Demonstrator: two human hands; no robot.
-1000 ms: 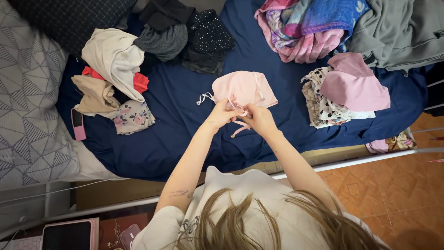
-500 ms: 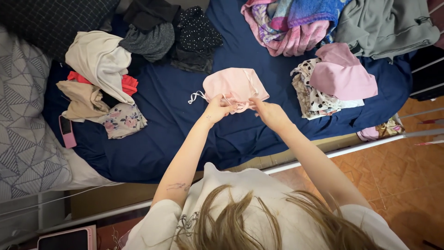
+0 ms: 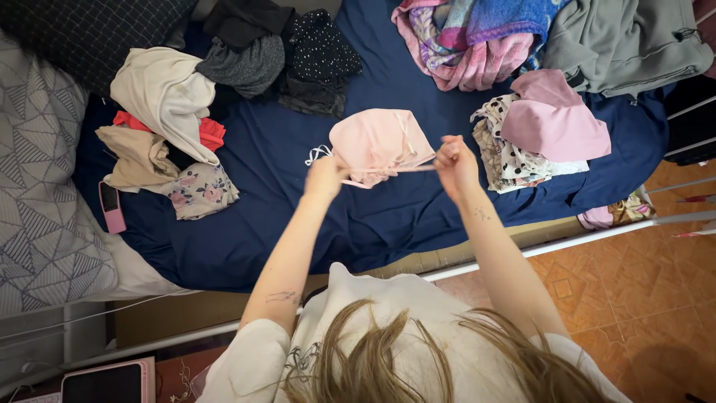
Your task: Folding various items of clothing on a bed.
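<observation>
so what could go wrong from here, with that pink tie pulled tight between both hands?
The left hand and right hand stretch a thin pink tie taut; a hard pull might strain its seam on the pink garment. The garment's white strings hang loose and could tangle. The pink phone lies near the blue sheet's edge and could slide off.

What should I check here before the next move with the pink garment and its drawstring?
1. Left hand grips one end of the drawstring: ok.
2. Right hand grips the other end: ok.
3. Drawstring stretched straight between the hands: ok.
4. Pink garment lies apart from the spotted pile on the blue sheet: ok.
5. White cord at the garment's left edge free of knots: cannot tell.
6. Pink phone lies away from both hands: ok.
</observation>
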